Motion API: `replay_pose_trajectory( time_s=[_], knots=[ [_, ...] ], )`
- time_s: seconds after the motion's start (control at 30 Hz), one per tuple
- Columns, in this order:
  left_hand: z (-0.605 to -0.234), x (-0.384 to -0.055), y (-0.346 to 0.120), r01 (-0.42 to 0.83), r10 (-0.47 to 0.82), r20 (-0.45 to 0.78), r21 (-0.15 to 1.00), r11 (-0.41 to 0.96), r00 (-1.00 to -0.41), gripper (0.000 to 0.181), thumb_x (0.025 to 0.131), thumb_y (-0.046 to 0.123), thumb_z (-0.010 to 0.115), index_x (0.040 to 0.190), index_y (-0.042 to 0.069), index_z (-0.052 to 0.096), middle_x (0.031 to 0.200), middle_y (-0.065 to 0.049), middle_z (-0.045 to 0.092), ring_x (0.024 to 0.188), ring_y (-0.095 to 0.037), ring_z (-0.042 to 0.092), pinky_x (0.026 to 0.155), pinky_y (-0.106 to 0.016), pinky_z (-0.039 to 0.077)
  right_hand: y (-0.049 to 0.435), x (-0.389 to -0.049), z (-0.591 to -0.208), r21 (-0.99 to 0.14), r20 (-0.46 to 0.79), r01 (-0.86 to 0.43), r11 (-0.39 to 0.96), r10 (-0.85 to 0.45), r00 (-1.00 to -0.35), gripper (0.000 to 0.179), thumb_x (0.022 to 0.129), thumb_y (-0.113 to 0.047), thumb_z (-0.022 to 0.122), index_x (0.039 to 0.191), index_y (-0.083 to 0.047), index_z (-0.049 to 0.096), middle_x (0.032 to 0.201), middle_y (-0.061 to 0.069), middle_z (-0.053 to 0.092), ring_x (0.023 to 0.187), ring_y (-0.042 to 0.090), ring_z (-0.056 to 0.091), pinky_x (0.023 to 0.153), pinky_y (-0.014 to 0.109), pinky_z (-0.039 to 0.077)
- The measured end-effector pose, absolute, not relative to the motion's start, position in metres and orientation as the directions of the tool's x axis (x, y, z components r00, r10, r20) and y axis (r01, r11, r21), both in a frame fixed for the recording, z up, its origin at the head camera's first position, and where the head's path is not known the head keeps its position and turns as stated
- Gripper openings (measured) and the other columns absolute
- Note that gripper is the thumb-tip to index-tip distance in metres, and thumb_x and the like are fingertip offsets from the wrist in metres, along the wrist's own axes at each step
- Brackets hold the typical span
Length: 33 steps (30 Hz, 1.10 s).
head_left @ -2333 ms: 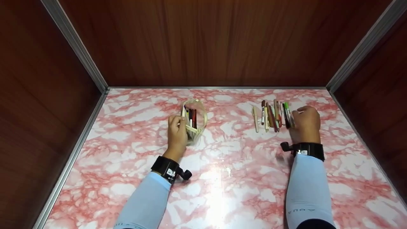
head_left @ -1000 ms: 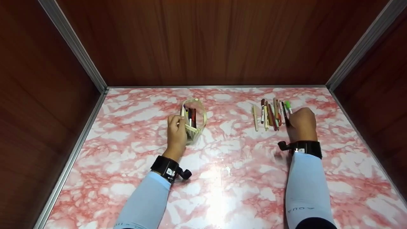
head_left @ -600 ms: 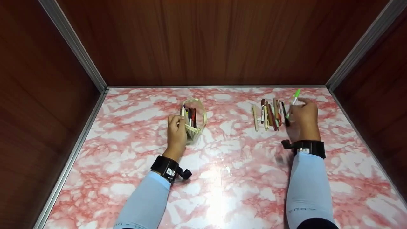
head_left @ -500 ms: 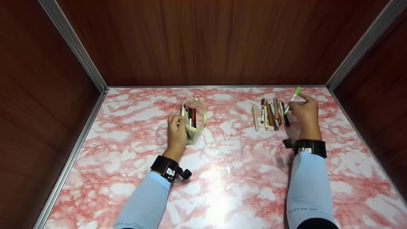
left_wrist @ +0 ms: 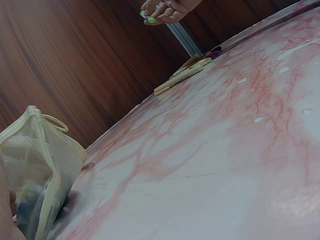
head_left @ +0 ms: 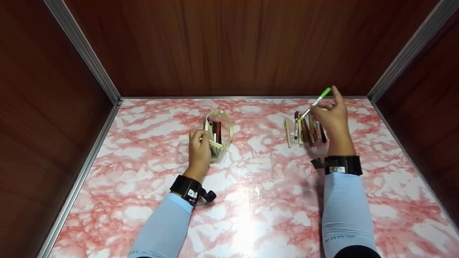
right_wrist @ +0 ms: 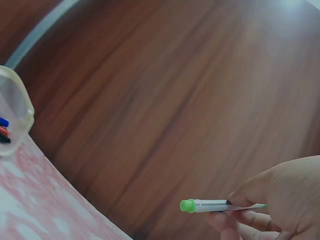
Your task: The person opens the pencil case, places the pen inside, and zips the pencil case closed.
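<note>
My left hand (head_left: pixel 199 149) grips the near left edge of a cream mesh pencil pouch (head_left: pixel 231 134), whose zip mouth gapes open. Several pens and markers (head_left: pixel 218 132) stand inside it. Up over the table's right side, my right hand (head_left: pixel 332 114) pinches a white marker with a green cap (head_left: pixel 316 101) between thumb and fingers, the index finger pointing up. In the right wrist view the marker (right_wrist: pixel 212 205) lies nearly level, its green end outward. Below that hand lies a row of pens (head_left: pixel 305 134), partly hidden by it.
A beige pen (head_left: pixel 288 133) lies at the left end of the row. The red-and-white marbled table (head_left: pixel 258 200) is boxed in by dark wood panels (head_left: pixel 229 46) with metal edge strips at the back and sides.
The right hand has picked up the green-capped marker from the right end of the row, lifted it and moved it leftward. The left hand stays on the pouch.
</note>
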<state>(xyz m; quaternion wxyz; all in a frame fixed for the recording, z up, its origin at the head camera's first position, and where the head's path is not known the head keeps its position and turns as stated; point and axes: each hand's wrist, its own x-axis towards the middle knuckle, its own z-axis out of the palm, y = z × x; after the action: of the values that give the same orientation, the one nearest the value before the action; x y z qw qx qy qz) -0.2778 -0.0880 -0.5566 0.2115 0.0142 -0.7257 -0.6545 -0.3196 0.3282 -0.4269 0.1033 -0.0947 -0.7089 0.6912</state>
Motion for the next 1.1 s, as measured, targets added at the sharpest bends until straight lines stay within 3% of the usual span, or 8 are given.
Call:
replay_pose_trajectory(
  time_s=[0.3, 0.6, 0.83, 1.0, 1.1],
  knots=[
    [-0.556, -0.277, -0.089, 0.261, -0.296, 0.300, 0.951, 0.163, -0.907, 0.021, 0.115, 0.015, 0.061, 0.101, 0.001, 0.067, 0.120, -0.011, 0.053, 0.100, -0.021, 0.058, 0.085, -0.027, 0.053, 0.285, -0.322, -0.429, -0.997, 0.079, -0.072, 0.041, 0.216, -0.973, 0.103, 0.096, 0.006, 0.079, 0.178, -0.031, 0.031, 0.106, 0.001, 0.075, 0.090, 0.015, 0.076, 0.075, 0.025, 0.067],
    [-0.557, -0.278, -0.089, 0.288, -0.291, 0.333, 0.939, 0.187, -0.897, 0.021, 0.114, 0.013, 0.061, 0.099, 0.000, 0.067, 0.122, -0.013, 0.056, 0.106, -0.021, 0.059, 0.090, -0.026, 0.052, 0.221, -0.323, -0.449, -0.974, 0.223, -0.215, 0.074, 0.137, -0.965, 0.089, 0.091, 0.016, 0.074, 0.166, -0.009, 0.034, 0.097, 0.002, 0.075, 0.080, 0.009, 0.079, 0.072, 0.029, 0.069],
    [-0.556, -0.280, -0.088, 0.280, -0.286, 0.322, 0.943, 0.178, -0.902, 0.021, 0.115, 0.013, 0.060, 0.101, -0.001, 0.066, 0.124, -0.014, 0.055, 0.104, -0.021, 0.059, 0.087, -0.026, 0.054, 0.177, -0.323, -0.469, -0.976, 0.195, -0.189, 0.107, 0.050, -0.980, 0.091, 0.089, 0.017, 0.076, 0.165, -0.011, 0.034, 0.102, 0.009, 0.073, 0.078, 0.012, 0.079, 0.080, 0.039, 0.072],
    [-0.557, -0.279, -0.088, 0.264, -0.287, 0.306, 0.948, 0.177, -0.908, 0.021, 0.115, 0.014, 0.059, 0.101, 0.000, 0.066, 0.126, -0.013, 0.056, 0.103, -0.021, 0.060, 0.086, -0.027, 0.056, 0.144, -0.324, -0.483, -0.972, 0.167, -0.171, 0.161, -0.036, -0.985, 0.095, 0.089, 0.014, 0.082, 0.167, -0.013, 0.035, 0.104, 0.012, 0.075, 0.081, 0.028, 0.083, 0.087, 0.054, 0.071],
    [-0.557, -0.279, -0.088, 0.272, -0.296, 0.310, 0.949, 0.160, -0.904, 0.021, 0.115, 0.014, 0.060, 0.101, -0.001, 0.066, 0.125, -0.012, 0.056, 0.106, -0.022, 0.060, 0.087, -0.027, 0.055, 0.124, -0.324, -0.489, -0.968, 0.158, -0.173, 0.182, -0.090, -0.983, 0.095, 0.089, 0.013, 0.083, 0.167, -0.015, 0.037, 0.104, 0.013, 0.074, 0.080, 0.033, 0.082, 0.086, 0.057, 0.071]
  ],
)
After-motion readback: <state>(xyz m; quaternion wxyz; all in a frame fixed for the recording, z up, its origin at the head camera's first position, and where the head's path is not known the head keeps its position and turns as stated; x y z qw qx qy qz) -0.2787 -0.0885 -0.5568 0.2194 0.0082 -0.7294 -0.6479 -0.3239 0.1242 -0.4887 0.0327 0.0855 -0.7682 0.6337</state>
